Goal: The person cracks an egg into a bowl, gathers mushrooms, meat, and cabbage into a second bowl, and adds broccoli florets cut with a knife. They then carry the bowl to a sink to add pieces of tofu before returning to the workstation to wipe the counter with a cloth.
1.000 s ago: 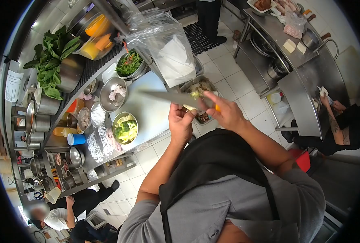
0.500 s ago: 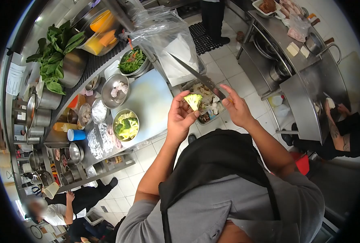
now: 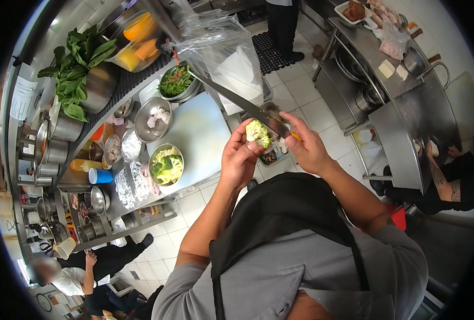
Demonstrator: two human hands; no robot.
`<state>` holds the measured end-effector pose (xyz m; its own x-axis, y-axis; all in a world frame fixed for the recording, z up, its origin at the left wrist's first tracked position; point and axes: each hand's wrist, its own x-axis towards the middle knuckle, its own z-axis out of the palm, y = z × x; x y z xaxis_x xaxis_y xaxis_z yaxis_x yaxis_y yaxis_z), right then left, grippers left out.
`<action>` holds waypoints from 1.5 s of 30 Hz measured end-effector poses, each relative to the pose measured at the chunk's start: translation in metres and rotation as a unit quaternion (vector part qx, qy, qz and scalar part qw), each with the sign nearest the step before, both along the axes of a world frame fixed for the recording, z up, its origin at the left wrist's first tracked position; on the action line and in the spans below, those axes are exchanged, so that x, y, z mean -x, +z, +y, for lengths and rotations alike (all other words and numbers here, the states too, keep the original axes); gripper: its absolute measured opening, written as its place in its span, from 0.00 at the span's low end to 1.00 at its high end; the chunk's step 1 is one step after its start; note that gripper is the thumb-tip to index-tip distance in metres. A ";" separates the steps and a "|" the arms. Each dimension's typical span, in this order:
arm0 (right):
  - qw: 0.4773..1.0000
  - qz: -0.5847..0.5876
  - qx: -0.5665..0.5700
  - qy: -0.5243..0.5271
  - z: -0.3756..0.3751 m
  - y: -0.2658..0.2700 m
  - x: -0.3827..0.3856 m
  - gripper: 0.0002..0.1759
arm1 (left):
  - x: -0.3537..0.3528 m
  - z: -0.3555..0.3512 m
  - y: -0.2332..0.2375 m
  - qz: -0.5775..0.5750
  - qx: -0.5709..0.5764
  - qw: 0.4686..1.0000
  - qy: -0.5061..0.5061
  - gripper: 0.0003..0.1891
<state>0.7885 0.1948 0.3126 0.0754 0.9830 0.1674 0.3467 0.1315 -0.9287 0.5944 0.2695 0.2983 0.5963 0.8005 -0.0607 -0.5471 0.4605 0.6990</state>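
Note:
My left hand [image 3: 239,160] holds a pale green broccoli floret [image 3: 257,134] between thumb and fingers. In my right hand [image 3: 309,148] is the yellow handle of a long knife [image 3: 239,100], its blade pointing up and left, its wide part just beside the floret. Beneath both hands, partly hidden, a bin of scraps [image 3: 271,158] shows. To the left, a steel bowl of broccoli [image 3: 166,164] rests at the edge of a pale cutting board [image 3: 202,130].
Around the board are a steel bowl with pale pieces [image 3: 153,119], a bowl of green leaves [image 3: 176,82] and a clear plastic bag [image 3: 221,37]. Co-workers are at lower left, at the top and at the right-hand steel table [image 3: 402,106].
The floret has turned in my left hand and shows its bumpy head. My right hand has moved left, bringing the knife closer to the floret and its tip further left.

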 end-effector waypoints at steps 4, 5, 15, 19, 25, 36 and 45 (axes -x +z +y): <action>1.000 0.003 -0.009 -0.020 0.001 0.000 0.001 0.36 | -0.002 0.000 -0.003 0.022 -0.105 0.994 0.036 0.33; 1.000 0.003 -0.004 -0.017 0.001 -0.001 0.000 0.36 | -0.002 0.000 -0.003 0.024 -0.116 0.992 0.041 0.33; 0.999 0.006 0.028 0.015 -0.003 0.001 0.002 0.37 | -0.002 0.001 -0.003 0.063 -0.121 0.989 0.053 0.33; 1.000 0.006 0.009 -0.008 -0.001 -0.006 0.004 0.37 | -0.002 0.001 -0.005 0.111 -0.116 0.984 0.074 0.31; 0.997 -0.009 0.075 0.019 -0.004 -0.008 -0.005 0.36 | 0.001 0.005 -0.011 0.098 -0.097 0.988 0.072 0.28; 0.994 -0.062 -0.046 0.080 -0.002 -0.005 0.016 0.34 | 0.003 0.002 -0.014 0.115 -0.125 0.982 0.088 0.32; 0.990 -0.066 -0.062 0.104 -0.002 0.000 0.015 0.33 | 0.003 0.000 -0.016 0.152 -0.138 0.976 0.075 0.30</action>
<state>0.7740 0.1932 0.3122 -0.1566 0.9462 0.2832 0.4168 0.3233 -0.8496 0.5912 0.2699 0.2826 0.4585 0.8886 0.0146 -0.3421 0.1613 0.9257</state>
